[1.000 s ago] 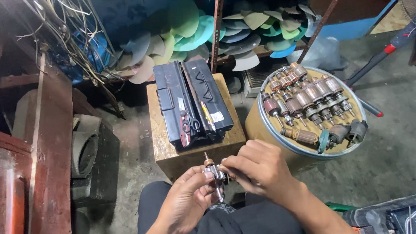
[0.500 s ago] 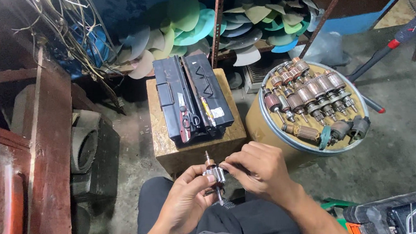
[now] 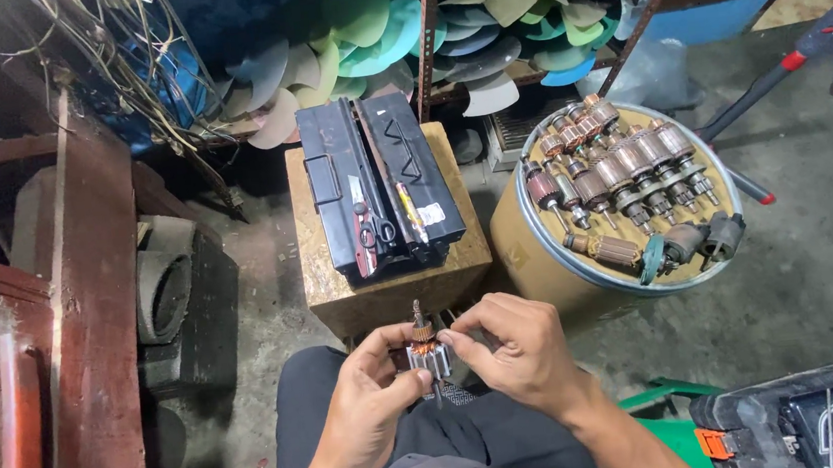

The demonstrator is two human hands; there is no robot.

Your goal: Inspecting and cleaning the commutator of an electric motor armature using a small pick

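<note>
Both forearms are bare from wrist to the bottom edge of the picture; no sleeves, gloves, watch or rings show. The left hand (image 3: 367,409) and right hand (image 3: 508,356) have short, unpainted nails. The legs wear dark charcoal trousers (image 3: 475,440) of plain fabric, creased loosely over the thighs.

White label (image 3: 432,213) on black case (image 3: 378,192)

Left hand (image 3: 366,399): raised over the lap, fingers curled inward, thumb up. Right hand (image 3: 512,351): close beside it, fingertips pinched, wrist bent inward.
</note>
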